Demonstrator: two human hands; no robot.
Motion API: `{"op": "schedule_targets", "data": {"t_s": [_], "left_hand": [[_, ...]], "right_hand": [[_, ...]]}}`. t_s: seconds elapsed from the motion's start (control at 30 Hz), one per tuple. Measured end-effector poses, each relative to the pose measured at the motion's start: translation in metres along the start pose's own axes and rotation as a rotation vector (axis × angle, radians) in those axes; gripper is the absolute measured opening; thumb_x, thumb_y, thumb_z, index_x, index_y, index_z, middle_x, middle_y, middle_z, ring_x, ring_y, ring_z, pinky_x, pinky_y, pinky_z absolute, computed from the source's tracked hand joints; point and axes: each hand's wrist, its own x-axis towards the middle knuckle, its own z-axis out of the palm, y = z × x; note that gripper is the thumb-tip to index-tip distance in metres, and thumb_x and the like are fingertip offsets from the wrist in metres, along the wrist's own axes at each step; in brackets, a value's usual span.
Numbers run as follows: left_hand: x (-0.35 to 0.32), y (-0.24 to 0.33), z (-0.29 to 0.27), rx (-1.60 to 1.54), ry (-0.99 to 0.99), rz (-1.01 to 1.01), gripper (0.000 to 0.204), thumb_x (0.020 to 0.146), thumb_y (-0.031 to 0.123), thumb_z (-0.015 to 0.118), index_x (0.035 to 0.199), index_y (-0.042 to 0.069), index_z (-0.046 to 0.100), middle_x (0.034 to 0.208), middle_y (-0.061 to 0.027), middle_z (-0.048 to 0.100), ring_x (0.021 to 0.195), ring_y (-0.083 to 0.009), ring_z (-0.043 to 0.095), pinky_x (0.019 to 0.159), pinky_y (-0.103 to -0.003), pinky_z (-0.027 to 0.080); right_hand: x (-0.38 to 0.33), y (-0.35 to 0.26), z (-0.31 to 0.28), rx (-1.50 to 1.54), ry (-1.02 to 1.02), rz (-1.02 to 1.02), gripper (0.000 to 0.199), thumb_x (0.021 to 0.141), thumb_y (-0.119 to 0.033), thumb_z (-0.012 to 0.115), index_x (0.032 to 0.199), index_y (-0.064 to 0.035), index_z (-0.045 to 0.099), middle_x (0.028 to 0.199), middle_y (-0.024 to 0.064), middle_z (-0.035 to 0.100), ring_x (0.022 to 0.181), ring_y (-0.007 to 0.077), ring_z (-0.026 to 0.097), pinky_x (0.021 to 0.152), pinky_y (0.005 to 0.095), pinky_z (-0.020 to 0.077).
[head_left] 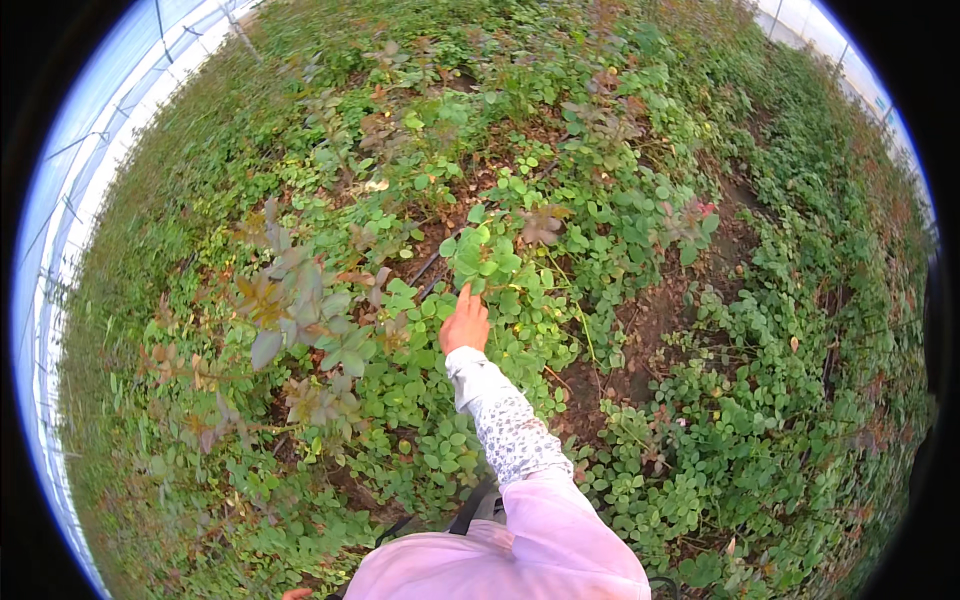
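Observation:
My right hand (466, 322) reaches forward into the middle of the plants, its sleeve white with a small floral print over the forearm. Its fingers come together at the base of a bright green leafy rose stem (482, 256), and the leaves partly hide the fingertips. Round green leaflets crowd about the hand on every side. Of my left hand (297, 594), just a sliver shows at the lower edge, left of my pink top; its fingers cannot be made out.
Dense rose bushes (640, 220) fill the ground around me. Taller reddish-leaved shoots (300, 300) stand to the left. A strip of bare brown soil (650, 325) runs on the right. A dark hose (428, 270) lies among the leaves. Pale greenhouse walls (90, 190) curve along the side.

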Motion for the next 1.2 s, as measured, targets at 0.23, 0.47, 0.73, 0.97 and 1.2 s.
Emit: {"op": "schedule_targets", "data": {"t_s": [0.23, 0.47, 0.73, 0.97, 1.2], "left_hand": [[0.021, -0.034, 0.007, -0.043, -0.098, 0.058, 0.017, 0.077, -0.008, 0.044, 0.088, -0.005, 0.057, 0.053, -0.0086, 0.058, 0.045, -0.0161, 0.059, 0.044, -0.029, 0.047], [0.001, 0.011, 0.024, -0.08, -0.172, 0.015, 0.022, 0.08, 0.001, 0.058, 0.1, 0.002, 0.066, 0.069, 0.0003, 0.057, 0.061, -0.0077, 0.048, 0.054, -0.024, 0.041], [-0.011, 0.039, 0.041, 0.104, -0.106, 0.022, 0.024, 0.077, 0.0, 0.058, 0.099, 0.003, 0.066, 0.066, -0.0002, 0.055, 0.058, -0.0083, 0.045, 0.051, -0.025, 0.039], [-0.007, 0.023, 0.047, 0.191, -0.108, 0.022, 0.023, 0.076, 0.001, 0.058, 0.098, 0.004, 0.065, 0.068, -0.0043, 0.057, 0.06, -0.0128, 0.049, 0.055, -0.029, 0.043], [0.001, 0.013, 0.054, 0.339, -0.116, 0.186, 0.021, 0.077, 0.002, 0.06, 0.096, 0.005, 0.067, 0.064, -0.0031, 0.055, 0.057, -0.0115, 0.047, 0.052, -0.029, 0.043]], "right_hand": [[-0.013, 0.018, 0.007, -0.048, -0.079, -0.11, 0.069, 0.084, -0.013, 0.054, 0.145, -0.0052, 0.024, 0.147, 0.0143, 0.029, 0.118, 0.0328, 0.042, 0.093, 0.0465, 0.0396], [-0.026, 0.043, 0.023, 0.127, 0.047, -0.169, 0.057, 0.086, -0.011, 0.05, 0.14, -0.0028, 0.034, 0.145, 0.0155, 0.035, 0.115, 0.0351, 0.046, 0.097, 0.0417, 0.0401], [0.033, 0.127, 0.031, 0.865, 0.262, 0.426, 0.029, 0.092, -0.014, 0.051, 0.112, 0.0056, 0.058, 0.093, 0.0173, 0.066, 0.074, 0.0227, 0.063, 0.072, 0.0344, 0.0512], [0.117, 0.149, 0.05, 1.072, 0.055, 0.697, 0.018, 0.09, -0.012, 0.054, 0.096, 0.0038, 0.061, 0.067, 0.0143, 0.063, 0.048, 0.0215, 0.056, 0.043, 0.0342, 0.0422], [0.158, 0.179, 0.068, 0.12, -0.321, 0.276, 0.028, 0.091, -0.024, 0.05, 0.081, -0.002, 0.063, 0.064, 0.014, 0.063, 0.049, 0.0269, 0.059, 0.042, 0.0373, 0.044]]}}
